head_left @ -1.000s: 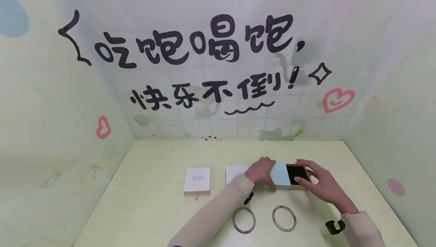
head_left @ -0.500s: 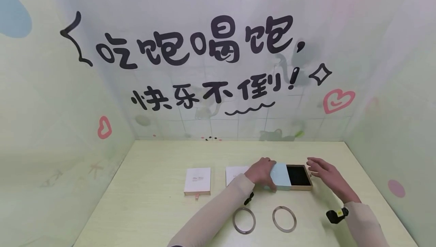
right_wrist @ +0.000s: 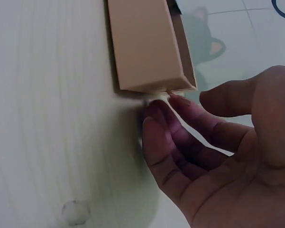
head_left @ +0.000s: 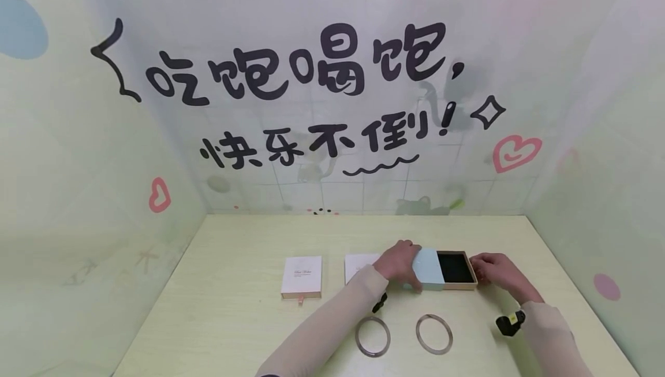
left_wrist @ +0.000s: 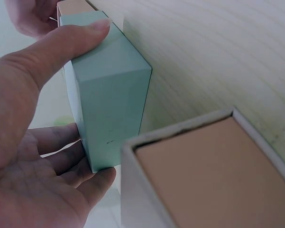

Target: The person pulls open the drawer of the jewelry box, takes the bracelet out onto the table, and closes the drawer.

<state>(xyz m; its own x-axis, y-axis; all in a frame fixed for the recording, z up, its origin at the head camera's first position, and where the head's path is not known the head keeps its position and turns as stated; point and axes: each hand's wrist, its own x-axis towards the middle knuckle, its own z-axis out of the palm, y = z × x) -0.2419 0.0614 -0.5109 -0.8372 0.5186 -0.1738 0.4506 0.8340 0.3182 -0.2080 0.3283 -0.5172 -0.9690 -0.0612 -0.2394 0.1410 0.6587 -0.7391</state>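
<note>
My left hand (head_left: 399, 264) grips the light blue sleeve (head_left: 430, 267) of a drawer box on the table. In the left wrist view, the thumb lies on one narrow side of the sleeve and the fingers reach round the other. The brown drawer (head_left: 460, 286) is slid partway out to the right, showing its black lining (head_left: 456, 266). At the drawer's right end is my right hand (head_left: 501, 273). Its fingers are loosely bent, with fingertips right at the end face of the drawer in the right wrist view, and the thumb stands apart from them.
Two greyish bangles, a left one (head_left: 388, 336) and a right one (head_left: 418, 329), lie in front of the box. A white box (head_left: 301, 276) with a small pull tab sits further left. Another white box (head_left: 358, 264) is partly hidden by my left arm. Printed cloth walls surround the table.
My right hand has let go of the drawer's sides, moved off to the right, and come back with bent fingers at its end. The left hand has stayed on the sleeve.
</note>
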